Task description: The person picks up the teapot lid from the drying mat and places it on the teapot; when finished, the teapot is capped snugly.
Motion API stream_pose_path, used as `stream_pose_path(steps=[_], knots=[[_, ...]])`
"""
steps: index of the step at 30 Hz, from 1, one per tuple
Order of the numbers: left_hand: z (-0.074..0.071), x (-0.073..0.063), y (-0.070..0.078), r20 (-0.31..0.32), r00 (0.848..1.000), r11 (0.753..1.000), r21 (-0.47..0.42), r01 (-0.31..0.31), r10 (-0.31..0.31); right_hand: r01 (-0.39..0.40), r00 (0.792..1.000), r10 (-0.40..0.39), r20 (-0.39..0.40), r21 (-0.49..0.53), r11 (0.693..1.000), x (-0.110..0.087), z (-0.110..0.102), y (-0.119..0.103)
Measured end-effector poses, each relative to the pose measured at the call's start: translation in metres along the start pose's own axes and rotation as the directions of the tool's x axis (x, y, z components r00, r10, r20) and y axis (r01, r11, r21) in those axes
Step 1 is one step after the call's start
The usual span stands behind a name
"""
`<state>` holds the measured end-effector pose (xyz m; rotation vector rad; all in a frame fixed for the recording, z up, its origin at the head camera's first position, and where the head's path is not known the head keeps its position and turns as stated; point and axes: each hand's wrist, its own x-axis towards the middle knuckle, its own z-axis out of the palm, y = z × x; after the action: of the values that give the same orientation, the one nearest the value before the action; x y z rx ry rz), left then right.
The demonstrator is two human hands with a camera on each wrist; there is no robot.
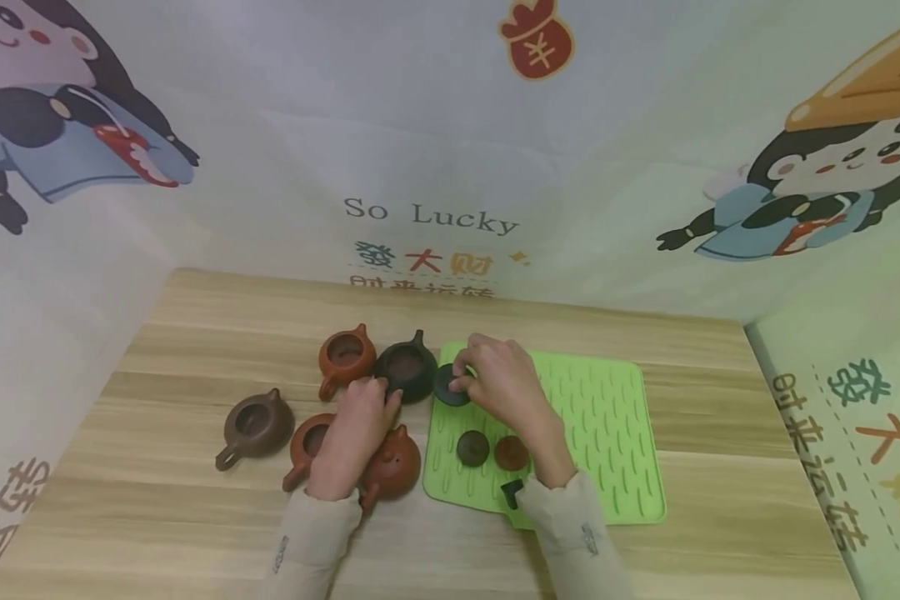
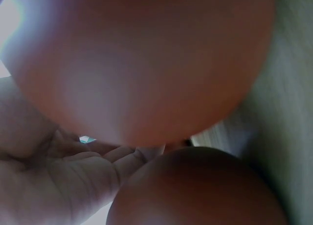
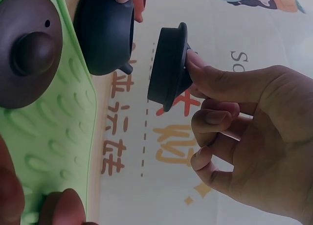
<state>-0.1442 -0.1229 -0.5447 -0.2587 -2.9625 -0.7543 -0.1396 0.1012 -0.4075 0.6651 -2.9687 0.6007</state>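
In the head view my right hand pinches a black teapot lid by its knob. The right wrist view shows this lid tilted on its side, apart from the open black teapot. My left hand reaches over the reddish teapots and holds the black teapot at its near side, where the fingers hide the handle. Under that hand are an open red-brown teapot and a reddish teapot with its lid on. In the left wrist view, two rounded reddish bodies hide most of the fingers.
A dark brown lid and a reddish lid lie on the green mat. A small black thing is partly hidden by the right sleeve. An open orange-red teapot and an open brown teapot stand at left.
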Motion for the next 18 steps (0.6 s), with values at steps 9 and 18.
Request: stream_pose_path(steps=[9, 18], knots=[[0.001, 0.001, 0.000, 0.000, 1.000, 0.999, -0.027, 0.020, -0.020, -0.004, 1.000, 0.004, 0.019, -0.004, 1.000, 0.007, -0.001, -0.002], [0.002, 0.001, 0.000, 0.004, 1.000, 1.000, -0.008, 0.024, -0.024, -0.005, 0.999, 0.006, 0.050, -0.025, 1.000, 0.019, 0.004, 0.000]])
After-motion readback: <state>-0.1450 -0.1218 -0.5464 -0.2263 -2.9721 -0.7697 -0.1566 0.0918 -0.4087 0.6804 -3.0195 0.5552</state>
